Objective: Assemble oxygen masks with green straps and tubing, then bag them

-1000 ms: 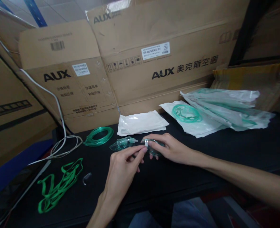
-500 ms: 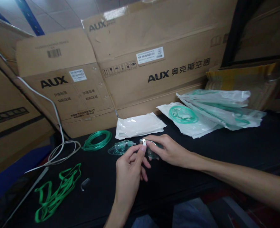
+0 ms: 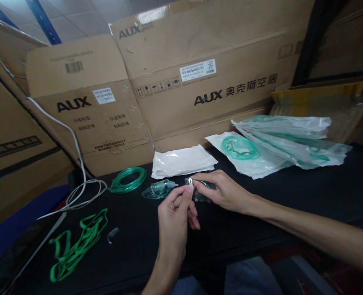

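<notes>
Between the thumb and index finger of my left hand (image 3: pixel 173 215) is a small pale nose clip strip (image 3: pixel 190 182), its other fingers loosely curled. My right hand (image 3: pixel 227 191) grips a clear green face mask (image 3: pixel 206 187), mostly covered by the fingers. The strip meets the mask's edge where both hands' fingertips come together. Just left of them on the black table lies a clear green plastic piece with a pale connector (image 3: pixel 159 189), which looks like another mask. A coil of green tubing (image 3: pixel 128 180) rests farther left.
Green elastic straps (image 3: pixel 78 246) and a small clear plastic piece (image 3: pixel 113 235) lie at the front left. White packets (image 3: pixel 184 162) and bagged tubing sets (image 3: pixel 279 147) sit at the back. Large cardboard boxes (image 3: pixel 169 110) stand behind; a white cable (image 3: pixel 76 143) hangs at left.
The view has shifted slightly, so everything sits a little differently in the picture. My fingers stay together at the mask's edge, and my left hand has turned slightly.
</notes>
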### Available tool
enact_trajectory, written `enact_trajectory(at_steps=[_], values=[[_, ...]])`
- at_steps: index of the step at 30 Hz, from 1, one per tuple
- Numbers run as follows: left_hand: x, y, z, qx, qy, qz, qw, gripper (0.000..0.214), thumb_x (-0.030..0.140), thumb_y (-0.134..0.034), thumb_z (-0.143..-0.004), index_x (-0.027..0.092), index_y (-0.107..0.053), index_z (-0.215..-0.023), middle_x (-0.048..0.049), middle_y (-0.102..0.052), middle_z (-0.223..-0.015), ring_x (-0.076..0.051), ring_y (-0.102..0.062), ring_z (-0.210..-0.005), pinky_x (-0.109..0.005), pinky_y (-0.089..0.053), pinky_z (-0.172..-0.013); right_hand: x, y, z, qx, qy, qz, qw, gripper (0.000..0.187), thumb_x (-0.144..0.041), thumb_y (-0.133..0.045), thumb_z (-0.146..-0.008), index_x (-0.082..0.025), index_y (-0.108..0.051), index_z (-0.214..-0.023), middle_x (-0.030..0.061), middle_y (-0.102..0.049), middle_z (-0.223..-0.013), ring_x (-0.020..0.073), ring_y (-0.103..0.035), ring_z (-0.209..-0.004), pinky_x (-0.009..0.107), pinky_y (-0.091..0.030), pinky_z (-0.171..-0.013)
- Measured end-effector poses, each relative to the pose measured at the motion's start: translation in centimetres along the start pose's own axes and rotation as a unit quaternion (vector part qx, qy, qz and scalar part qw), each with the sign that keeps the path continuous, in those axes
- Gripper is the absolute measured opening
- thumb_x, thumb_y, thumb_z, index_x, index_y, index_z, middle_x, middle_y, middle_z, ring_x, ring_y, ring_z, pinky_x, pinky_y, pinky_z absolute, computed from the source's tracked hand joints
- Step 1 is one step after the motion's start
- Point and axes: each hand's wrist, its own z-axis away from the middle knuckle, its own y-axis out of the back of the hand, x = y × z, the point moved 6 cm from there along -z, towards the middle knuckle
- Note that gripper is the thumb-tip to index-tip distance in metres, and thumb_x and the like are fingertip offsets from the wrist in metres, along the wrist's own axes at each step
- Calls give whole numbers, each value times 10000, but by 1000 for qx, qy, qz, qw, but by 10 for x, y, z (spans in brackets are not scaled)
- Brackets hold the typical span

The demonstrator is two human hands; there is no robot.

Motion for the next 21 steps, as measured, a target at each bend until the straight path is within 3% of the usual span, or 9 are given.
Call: enact_trajectory(at_steps=[12,17,21], values=[[-1,-2,0,-13,9,30,999,336,432,-766,-812,124,-723,-938,79,-499,-484,-35,-449,-365,-113,-362,-367,-12,4,0,3,57,48,997,258,-184,-471,-989,-126,-704,-897,39,-705,-757,121,-591,-621,232,-432,-646],[2,-3,-2,-49,27,-14,998,358,473,-738,-823,139,-709,-949,80,-496,-491,-46,-457,-357,-126,-352,-364,1,3,-2,-33,-46,-23,998,287,-255,-436,-1006,-149,-654,-853,2,-658,-675,95,-584,-470,205,-447,-506],[10,8,-10,-93,-5,-152,984,382,523,-678,-859,147,-701,-922,60,-522,-512,-61,-457,-359,-152,-346,-368,12,-8,2,-102,-134,-147,975,314,-349,-425,-1008,-145,-633,-890,20,-677,-682,102,-586,-434,194,-463,-412]])
